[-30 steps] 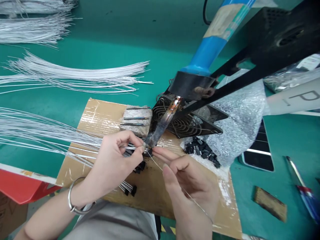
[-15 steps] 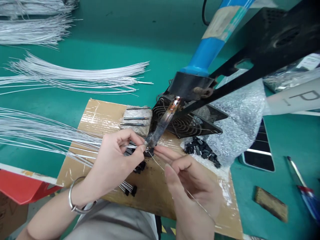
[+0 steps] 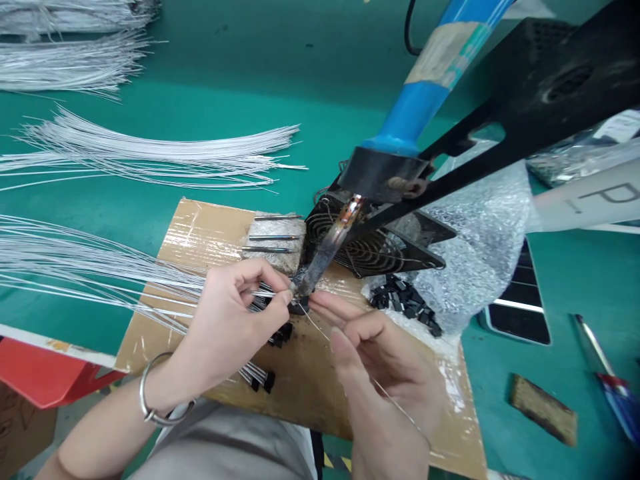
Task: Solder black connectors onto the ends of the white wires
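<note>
My left hand [image 3: 245,327] pinches the end of a thin white wire right beside the tip of a soldering iron [image 3: 327,250], which hangs tip-down in a black bracket. Between thumb and fingers, my right hand [image 3: 385,373] holds a thin strand of solder wire [image 3: 317,327] that runs up to the iron's tip. The fingertips of both hands are close to the tip and hide the exact contact point. White wires [image 3: 170,280] trail off to the left past my left hand. Several wires ending in black connectors [image 3: 267,381] lie below it on the cardboard [image 3: 300,393].
A black fan [image 3: 370,253] stands behind the iron. Small black parts [image 3: 405,303] lie on bubble wrap [image 3: 480,253] at the right, near a phone [image 3: 520,307], a brown block [image 3: 543,409] and a pen [image 3: 595,343]. More white wire bundles [image 3: 170,150] are on the green table.
Both hands keep almost the same position at the iron's tip. The whole view has shifted very slightly; nothing was let go.
</note>
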`<control>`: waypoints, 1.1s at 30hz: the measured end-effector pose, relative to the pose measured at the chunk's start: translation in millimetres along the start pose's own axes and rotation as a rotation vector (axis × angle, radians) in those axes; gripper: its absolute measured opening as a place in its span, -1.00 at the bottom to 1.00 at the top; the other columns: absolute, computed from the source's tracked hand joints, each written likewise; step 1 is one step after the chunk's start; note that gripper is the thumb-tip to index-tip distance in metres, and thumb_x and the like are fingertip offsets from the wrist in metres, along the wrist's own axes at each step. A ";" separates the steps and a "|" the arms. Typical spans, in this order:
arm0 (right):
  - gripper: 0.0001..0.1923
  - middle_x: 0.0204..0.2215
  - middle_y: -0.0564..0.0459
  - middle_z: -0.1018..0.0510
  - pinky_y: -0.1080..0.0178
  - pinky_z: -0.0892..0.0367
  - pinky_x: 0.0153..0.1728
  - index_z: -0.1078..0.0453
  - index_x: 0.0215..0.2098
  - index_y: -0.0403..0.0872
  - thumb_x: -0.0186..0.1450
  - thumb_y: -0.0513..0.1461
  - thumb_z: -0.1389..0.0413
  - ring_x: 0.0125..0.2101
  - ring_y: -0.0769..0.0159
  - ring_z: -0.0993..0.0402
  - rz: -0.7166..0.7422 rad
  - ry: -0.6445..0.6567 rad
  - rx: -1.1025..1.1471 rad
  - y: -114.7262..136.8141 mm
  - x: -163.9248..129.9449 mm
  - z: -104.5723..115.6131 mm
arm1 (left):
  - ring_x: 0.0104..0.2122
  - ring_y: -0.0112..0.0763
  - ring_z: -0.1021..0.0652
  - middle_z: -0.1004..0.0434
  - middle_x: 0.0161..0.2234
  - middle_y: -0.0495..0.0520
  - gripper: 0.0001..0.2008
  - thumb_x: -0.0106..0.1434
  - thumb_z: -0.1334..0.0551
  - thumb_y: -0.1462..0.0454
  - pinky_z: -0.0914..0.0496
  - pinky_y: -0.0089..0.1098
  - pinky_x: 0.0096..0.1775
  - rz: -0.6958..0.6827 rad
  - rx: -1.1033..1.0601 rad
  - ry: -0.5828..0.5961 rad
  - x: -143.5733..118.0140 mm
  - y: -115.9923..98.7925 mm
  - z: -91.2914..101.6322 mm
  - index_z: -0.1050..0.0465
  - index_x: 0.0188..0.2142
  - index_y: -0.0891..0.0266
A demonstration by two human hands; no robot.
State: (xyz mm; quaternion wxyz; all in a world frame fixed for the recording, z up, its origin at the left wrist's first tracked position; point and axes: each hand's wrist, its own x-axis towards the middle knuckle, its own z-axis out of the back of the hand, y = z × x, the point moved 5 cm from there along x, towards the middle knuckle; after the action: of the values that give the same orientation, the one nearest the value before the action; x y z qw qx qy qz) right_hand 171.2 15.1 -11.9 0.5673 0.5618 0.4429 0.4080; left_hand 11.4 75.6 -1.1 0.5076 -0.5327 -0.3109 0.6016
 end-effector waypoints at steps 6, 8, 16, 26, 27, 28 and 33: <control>-0.77 -0.10 0.04 -0.74 0.25 -0.59 0.02 -0.41 -0.46 0.00 0.36 -0.33 -0.22 -0.06 0.23 -0.70 0.000 -0.010 0.010 0.9 0.4 -0.6 | -0.34 -0.32 -0.59 -0.65 -0.35 0.06 -0.93 0.13 -0.30 0.29 -0.35 -0.38 -0.37 0.001 0.009 -0.006 0.4 0.9 1.3 -0.50 -0.47 0.22; -0.77 -0.09 0.05 -0.73 0.25 -0.58 0.03 -0.41 -0.45 0.00 0.36 -0.33 -0.22 -0.07 0.24 -0.70 0.001 -0.005 0.021 0.0 0.3 -1.1 | -0.33 -0.31 -0.59 -0.65 -0.35 0.07 -0.93 0.14 -0.29 0.30 -0.36 -0.37 -0.35 0.001 0.015 -0.005 0.6 1.3 0.7 -0.50 -0.47 0.23; -0.77 -0.11 0.03 -0.74 0.26 -0.59 -0.01 -0.42 -0.45 -0.01 0.37 -0.32 -0.22 -0.05 0.24 -0.69 0.021 -0.022 -0.008 0.3 -1.1 -0.5 | -0.31 -0.30 -0.59 -0.65 -0.34 0.07 -0.94 0.14 -0.28 0.31 -0.34 -0.36 -0.34 -0.004 0.014 0.008 -0.5 0.2 -1.7 -0.49 -0.45 0.24; -0.79 -0.09 0.02 -0.73 0.19 -0.60 0.02 -0.43 -0.43 0.00 0.37 -0.31 -0.24 -0.03 0.20 -0.68 0.006 -0.023 -0.034 -0.5 -3.7 1.0 | -0.39 -0.35 -0.55 -0.67 -0.33 0.09 -0.93 0.15 -0.27 0.31 -0.24 -0.38 -0.44 -0.029 0.041 -0.001 -1.4 -2.5 -0.4 -0.51 -0.44 0.25; -0.79 -0.09 0.03 -0.73 0.22 -0.59 0.01 -0.43 -0.43 0.00 0.37 -0.31 -0.24 -0.03 0.22 -0.68 0.009 -0.018 -0.039 -0.4 -3.7 0.9 | -0.38 -0.34 -0.56 -0.67 -0.32 0.09 -0.93 0.15 -0.27 0.31 -0.25 -0.38 -0.44 -0.029 0.041 -0.002 -1.9 -2.7 -0.2 -0.51 -0.44 0.24; -0.80 -0.08 0.04 -0.73 0.23 -0.59 0.01 -0.43 -0.42 0.00 0.37 -0.31 -0.24 -0.03 0.23 -0.68 0.010 -0.018 -0.041 -0.4 -3.8 0.8 | -0.37 -0.34 -0.56 -0.67 -0.32 0.10 -0.94 0.15 -0.27 0.30 -0.25 -0.38 -0.44 -0.028 0.040 -0.004 -2.5 -2.6 0.1 -0.51 -0.44 0.24; -0.79 -0.09 0.01 -0.73 0.22 -0.60 -0.02 -0.41 -0.43 0.00 0.37 -0.30 -0.24 -0.06 0.21 -0.69 0.006 -0.033 -0.035 -1.1 -3.8 -0.1 | -0.34 -0.29 -0.58 -0.67 -0.33 0.10 -0.93 0.14 -0.28 0.29 -0.28 -0.37 -0.42 -0.016 0.042 -0.009 -3.2 -0.6 1.3 -0.50 -0.45 0.23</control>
State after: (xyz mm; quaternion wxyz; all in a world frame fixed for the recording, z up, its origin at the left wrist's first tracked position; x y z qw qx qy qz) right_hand 170.0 11.4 -12.9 0.5831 0.5598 0.4246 0.4078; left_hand 10.1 72.9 0.7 0.5219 -0.5170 -0.3047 0.6062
